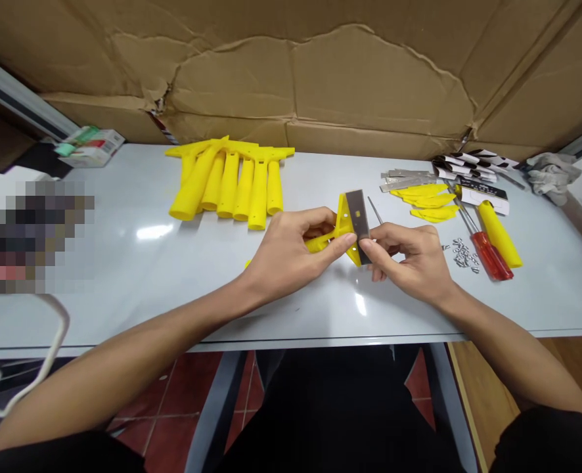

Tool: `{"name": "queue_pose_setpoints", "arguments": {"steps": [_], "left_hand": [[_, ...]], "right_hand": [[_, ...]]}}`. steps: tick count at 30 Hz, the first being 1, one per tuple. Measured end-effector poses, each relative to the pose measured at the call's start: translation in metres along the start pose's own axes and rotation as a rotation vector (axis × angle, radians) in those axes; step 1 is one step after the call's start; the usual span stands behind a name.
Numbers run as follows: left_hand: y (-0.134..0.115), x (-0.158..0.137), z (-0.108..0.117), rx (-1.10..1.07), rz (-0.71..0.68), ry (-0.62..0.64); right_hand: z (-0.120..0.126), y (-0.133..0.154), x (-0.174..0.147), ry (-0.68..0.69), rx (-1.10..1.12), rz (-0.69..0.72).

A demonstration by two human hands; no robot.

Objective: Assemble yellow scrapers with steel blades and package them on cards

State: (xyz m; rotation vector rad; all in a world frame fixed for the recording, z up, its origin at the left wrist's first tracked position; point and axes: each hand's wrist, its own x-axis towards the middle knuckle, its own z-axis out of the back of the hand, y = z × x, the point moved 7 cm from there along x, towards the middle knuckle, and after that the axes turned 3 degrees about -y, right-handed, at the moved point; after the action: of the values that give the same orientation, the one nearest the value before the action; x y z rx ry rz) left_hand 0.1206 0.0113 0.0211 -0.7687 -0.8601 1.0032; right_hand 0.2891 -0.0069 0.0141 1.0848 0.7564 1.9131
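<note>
Two hands [295, 248], yellow handle [341, 228] partly covered, screws [463, 256] indistinct

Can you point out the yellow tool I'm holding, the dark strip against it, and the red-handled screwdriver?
Yellow tool [343, 225], head view: its flared head.
Dark strip [360, 225], head view: middle of its face.
Red-handled screwdriver [490, 253], head view: the red handle.

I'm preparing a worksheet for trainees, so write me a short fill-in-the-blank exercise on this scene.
1. The left hand holds a T-shaped part coloured ____.
2. The screwdriver beside the small metal pieces has a ____ handle.
3. Those pieces lie to the ____ of the right hand.
4. The panel behind the table is made of ____.

Missing words: yellow; red; right; cardboard.
</note>
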Motion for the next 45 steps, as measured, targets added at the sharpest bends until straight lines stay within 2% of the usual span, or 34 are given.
{"name": "queue_pose_setpoints", "arguments": {"steps": [6, 10, 13, 21, 23, 24, 26, 29, 30, 31, 32, 34, 36, 40, 45], "left_hand": [[0.002, 0.001, -0.001, 0.066, -0.040, 0.005], [0.001, 0.001, -0.001, 0.125, -0.052, -0.012], [0.001, 0.001, -0.001, 0.140, -0.028, -0.006], [0.006, 0.002, -0.004, 0.141, 0.005, 0.027], [0.008, 0.004, -0.003, 0.143, 0.019, 0.032], [0.010, 0.005, -0.003, 0.144, 0.029, 0.029], [0.013, 0.008, 0.000, 0.154, 0.056, 0.019], [0.018, 0.014, 0.005, 0.173, 0.092, 0.012], [0.019, 0.015, 0.006, 0.174, 0.097, 0.011], [0.021, 0.017, 0.008, 0.168, 0.103, 0.011], [0.022, 0.018, 0.010, 0.159, 0.112, 0.010], [0.025, 0.020, 0.012, 0.128, 0.137, 0.011], [0.028, 0.021, 0.013, 0.069, 0.152, 0.020], [0.032, 0.023, 0.012, -0.022, 0.124, 0.030], [0.035, 0.023, 0.010, 0.003, 0.080, 0.035]], "right_hand": [[-0.001, 0.003, -0.001, -0.014, -0.166, 0.086], [-0.002, 0.000, 0.000, -0.012, -0.177, 0.047], [-0.005, -0.002, 0.002, 0.038, -0.145, 0.009], [-0.014, 0.002, 0.003, 0.139, -0.144, 0.062], [-0.009, 0.001, 0.005, 0.185, -0.148, 0.043], [0.000, -0.001, 0.008, 0.189, -0.151, 0.024], [0.032, -0.009, 0.015, 0.090, -0.182, -0.031], [0.108, -0.029, 0.022, -0.272, -0.415, -0.113], [0.127, -0.039, 0.023, -0.317, -0.571, -0.151], [0.140, -0.050, 0.025, -0.294, -0.690, -0.182], [0.146, -0.062, 0.026, -0.210, -0.787, -0.223], [0.146, -0.087, 0.025, 0.008, -0.899, -0.311], [0.140, -0.101, 0.022, 0.152, -0.951, -0.358], [0.128, -0.101, 0.021, 0.180, -0.970, -0.333], [0.123, -0.095, 0.022, 0.148, -0.972, -0.288]]}}
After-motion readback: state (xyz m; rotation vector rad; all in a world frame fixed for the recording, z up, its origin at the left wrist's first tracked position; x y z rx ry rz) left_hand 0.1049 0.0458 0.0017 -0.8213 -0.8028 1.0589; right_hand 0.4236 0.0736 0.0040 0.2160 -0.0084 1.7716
